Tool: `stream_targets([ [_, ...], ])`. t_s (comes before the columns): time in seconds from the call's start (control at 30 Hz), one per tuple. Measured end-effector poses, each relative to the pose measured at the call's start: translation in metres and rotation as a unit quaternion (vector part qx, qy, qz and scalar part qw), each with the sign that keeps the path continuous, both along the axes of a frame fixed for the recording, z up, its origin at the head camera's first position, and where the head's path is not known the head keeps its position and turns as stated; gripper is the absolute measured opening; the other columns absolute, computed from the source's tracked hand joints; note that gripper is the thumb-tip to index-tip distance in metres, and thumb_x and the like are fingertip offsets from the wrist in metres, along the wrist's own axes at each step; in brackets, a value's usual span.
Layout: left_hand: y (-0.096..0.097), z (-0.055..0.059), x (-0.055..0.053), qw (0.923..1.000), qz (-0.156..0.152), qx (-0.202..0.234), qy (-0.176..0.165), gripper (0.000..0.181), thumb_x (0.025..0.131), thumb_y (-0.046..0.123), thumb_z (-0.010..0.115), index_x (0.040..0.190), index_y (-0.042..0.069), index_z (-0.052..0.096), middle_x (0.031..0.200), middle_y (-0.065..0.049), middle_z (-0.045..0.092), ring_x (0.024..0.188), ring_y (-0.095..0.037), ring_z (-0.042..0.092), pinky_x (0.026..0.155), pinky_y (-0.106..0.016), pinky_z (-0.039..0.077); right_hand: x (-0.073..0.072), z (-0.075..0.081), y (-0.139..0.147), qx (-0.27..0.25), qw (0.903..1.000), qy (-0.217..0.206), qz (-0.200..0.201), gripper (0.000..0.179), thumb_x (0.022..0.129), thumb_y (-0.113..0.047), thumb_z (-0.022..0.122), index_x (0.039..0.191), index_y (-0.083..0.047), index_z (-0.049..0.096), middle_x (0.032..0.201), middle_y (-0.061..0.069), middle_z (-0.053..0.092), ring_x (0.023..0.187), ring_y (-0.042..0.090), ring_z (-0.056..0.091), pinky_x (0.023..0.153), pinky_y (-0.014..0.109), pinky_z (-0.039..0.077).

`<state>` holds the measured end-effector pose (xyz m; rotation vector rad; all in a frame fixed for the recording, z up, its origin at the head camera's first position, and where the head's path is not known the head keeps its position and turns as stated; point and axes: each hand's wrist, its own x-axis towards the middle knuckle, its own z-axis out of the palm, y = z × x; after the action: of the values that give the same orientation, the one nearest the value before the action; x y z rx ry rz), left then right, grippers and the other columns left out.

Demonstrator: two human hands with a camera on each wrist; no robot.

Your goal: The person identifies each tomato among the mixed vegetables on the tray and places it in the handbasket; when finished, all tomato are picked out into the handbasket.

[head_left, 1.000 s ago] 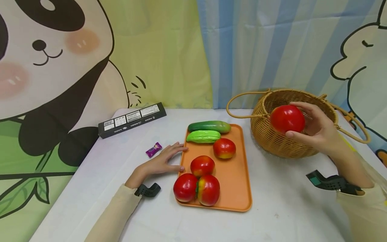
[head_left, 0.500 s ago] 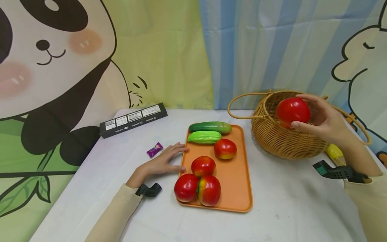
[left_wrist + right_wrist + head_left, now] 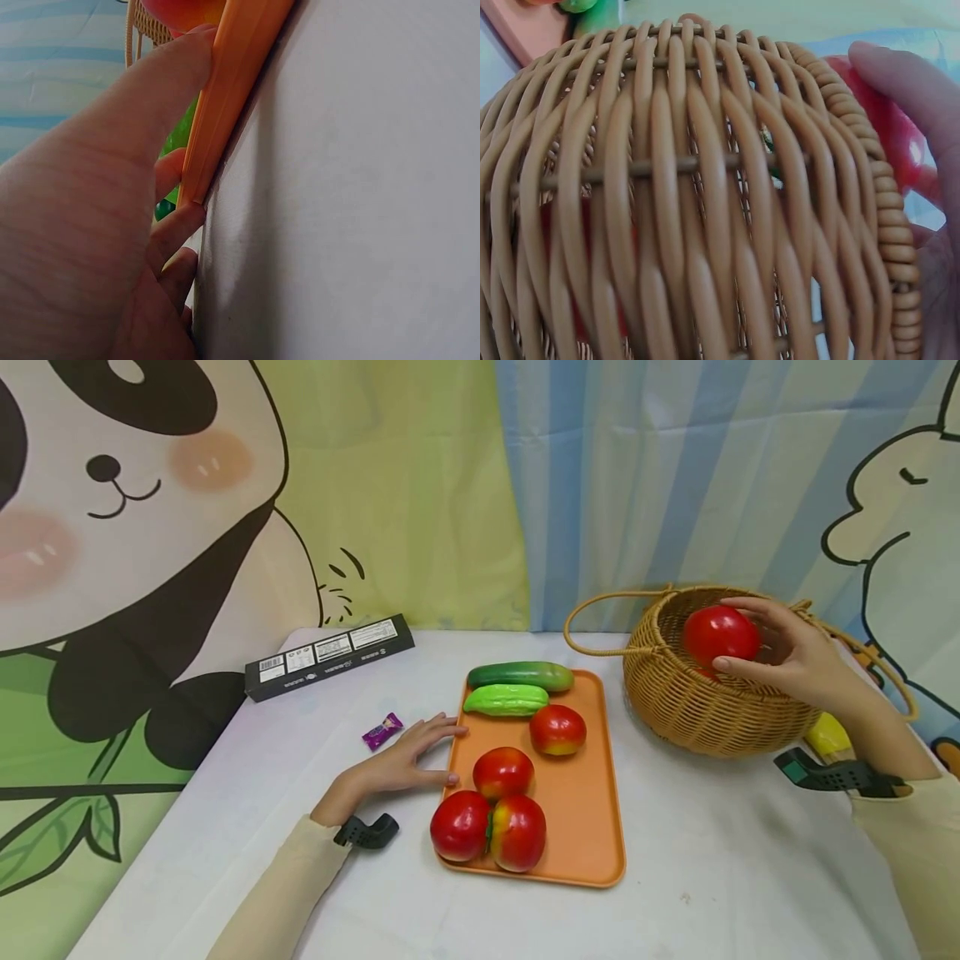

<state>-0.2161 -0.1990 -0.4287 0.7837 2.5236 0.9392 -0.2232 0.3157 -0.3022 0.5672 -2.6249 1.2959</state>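
My right hand (image 3: 797, 652) grips a red tomato (image 3: 720, 637) at the mouth of the wicker basket (image 3: 712, 718), thumb in front and fingers behind. In the right wrist view the tomato (image 3: 881, 120) shows just past the basket's rim, and a red thing (image 3: 585, 255) shows through the weave. My left hand (image 3: 401, 756) lies at the left edge of the orange tray (image 3: 577, 810), fingers extended. Its thumb (image 3: 176, 64) touches the tray's side in the left wrist view. On the tray lie several red tomatoes (image 3: 502, 772), a dark green cucumber (image 3: 521, 675) and a light green bumpy vegetable (image 3: 506, 699).
A long black box (image 3: 330, 657) lies at the back left of the white table (image 3: 360, 910). Near my left fingers is a small purple wrapped candy (image 3: 382, 732). A yellow item (image 3: 828, 737) shows beside the basket, partly behind my right wrist. The basket's loop handle (image 3: 592, 647) sticks out leftward.
My right hand has carried the tomato back and rightward to the basket's mouth, then slightly left and down. The yellow item has come into view. My left hand stays at the tray.
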Motion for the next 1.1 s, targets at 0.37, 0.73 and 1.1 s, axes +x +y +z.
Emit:
stream_targets([
  [0.37,0.0,0.001,0.001,1.0,0.0,-0.001,-0.002,0.073,0.085,0.047,0.071,0.148,0.034,0.038,0.162,-0.006,0.019,0.15,-0.032,0.004,0.119,-0.058,0.001,-0.004,0.0,0.002,0.093,0.9934,-0.064,-0.017,0.067,0.089,-0.011,0.072,0.146,-0.01,0.037,0.142,0.018,0.04,0.12,0.033,0.045,0.072,0.003,0.043],
  [0.73,0.0,0.001,0.0,1.0,-0.004,-0.003,0.008,0.072,0.085,0.047,0.071,0.148,0.033,0.038,0.162,-0.005,0.021,0.15,-0.031,0.005,0.12,-0.055,0.0,-0.011,0.005,0.002,0.18,0.9771,-0.111,0.026,0.06,0.094,-0.02,0.065,0.147,-0.008,0.038,0.135,0.023,0.05,0.11,0.035,0.053,0.074,0.026,0.052],
  [1.1,0.001,0.001,0.001,1.0,-0.003,0.001,0.006,0.073,0.084,0.048,0.071,0.148,0.034,0.039,0.162,-0.006,0.02,0.15,-0.03,0.006,0.119,-0.056,0.001,-0.012,0.003,0.002,0.189,0.9741,-0.101,0.072,0.048,0.097,-0.015,0.062,0.141,-0.006,0.049,0.13,0.017,0.06,0.102,-0.012,0.051,0.079,0.014,0.046],
])
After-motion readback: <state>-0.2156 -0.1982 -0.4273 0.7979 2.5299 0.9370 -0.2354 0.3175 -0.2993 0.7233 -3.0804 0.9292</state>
